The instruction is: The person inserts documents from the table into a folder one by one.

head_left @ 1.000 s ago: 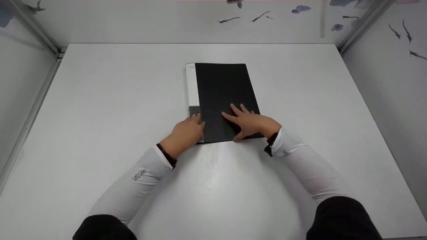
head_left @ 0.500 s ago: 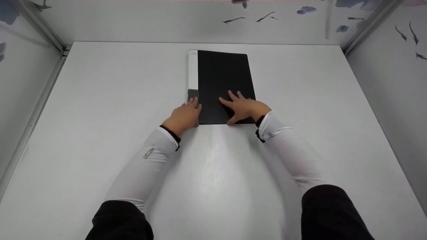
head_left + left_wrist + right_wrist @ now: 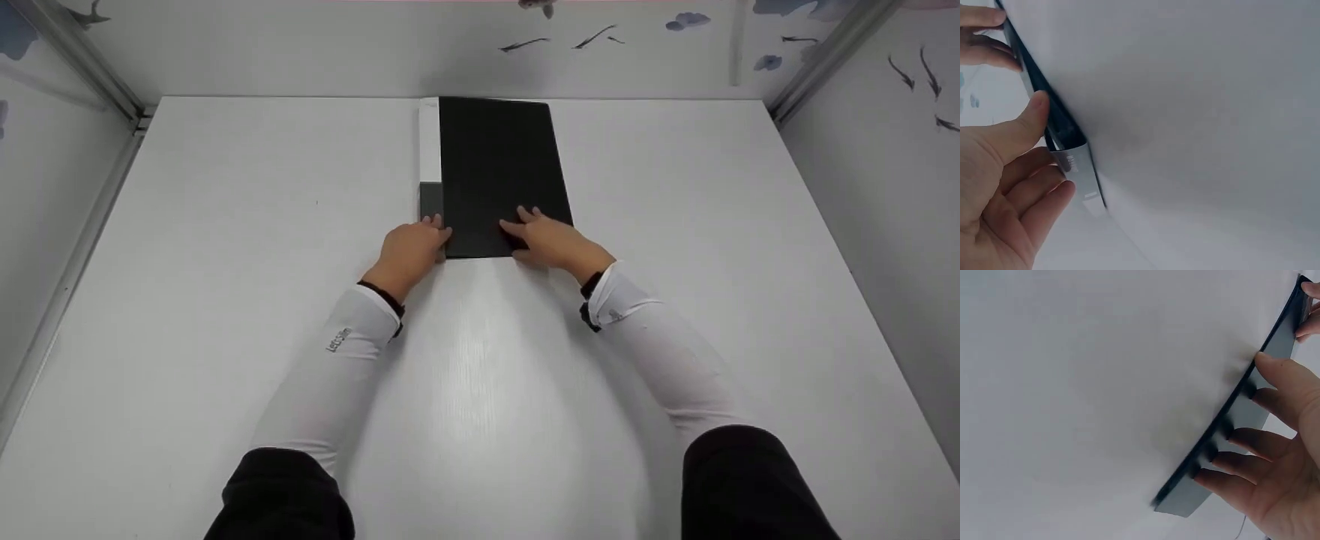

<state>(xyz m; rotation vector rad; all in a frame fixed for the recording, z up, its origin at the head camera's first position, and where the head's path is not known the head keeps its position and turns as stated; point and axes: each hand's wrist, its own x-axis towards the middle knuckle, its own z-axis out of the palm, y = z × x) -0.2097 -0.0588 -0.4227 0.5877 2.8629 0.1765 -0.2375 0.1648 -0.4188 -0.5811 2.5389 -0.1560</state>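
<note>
A black file folder (image 3: 495, 165) lies closed at the back of the white table, its far edge right at the back wall. Along its left side runs a spine with a white strip (image 3: 430, 142) and a grey block below. My left hand (image 3: 409, 251) touches the near left corner, thumb at the near edge and fingertips against the spine (image 3: 1081, 169). The right hand (image 3: 551, 240) rests its spread fingertips on the cover's near right part, with the thumb (image 3: 1278, 368) at the near edge.
White panels stand round the table (image 3: 480, 375); the back wall (image 3: 300, 52) carries fish and flower prints. Metal posts (image 3: 82, 60) rise at the back corners. White sleeves (image 3: 322, 375) and black cuffs cover both arms.
The folder has slid away from the body to the table's back edge, both hands moving with it. Its slight tilt has mostly straightened, and the right hand's fingers are drawn closer together.
</note>
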